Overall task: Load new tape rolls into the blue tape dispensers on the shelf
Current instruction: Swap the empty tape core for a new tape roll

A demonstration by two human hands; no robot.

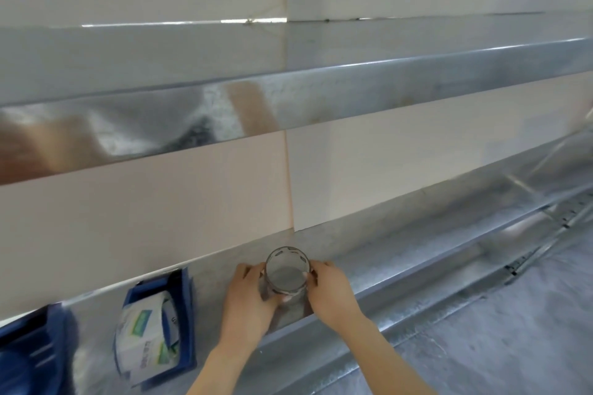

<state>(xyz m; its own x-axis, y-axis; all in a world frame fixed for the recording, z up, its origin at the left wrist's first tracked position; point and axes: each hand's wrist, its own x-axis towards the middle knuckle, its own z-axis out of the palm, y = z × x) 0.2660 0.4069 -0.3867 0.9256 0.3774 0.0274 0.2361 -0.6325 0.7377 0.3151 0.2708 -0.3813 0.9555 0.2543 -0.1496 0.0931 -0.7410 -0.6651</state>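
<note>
Head view: both hands on a clear tape roll (287,273) standing on the metal shelf (401,253), at about 6 o'clock in frame. Left hand (248,293) wrapped on the roll's 9 o'clock side, fingers (247,269) curled against the wall; right hand (330,290) on the 3 o'clock side, fingers (316,268) hooked over the rim. Roll pinched between the two hands, hollow core facing up.

Probably light and fairly stiff, though a see-through wall suggests a thin winding that could flex if squeezed hard. Smooth, likely slippery outside; best held across the outer wall or through the core, clear of any sticky free end.

Blue dispenser (160,327) at 8 o'clock, near the left hand, already holding a printed white roll (144,333). Second blue dispenser (32,353) further towards 8 o'clock, blurred, contents unclear.
</note>
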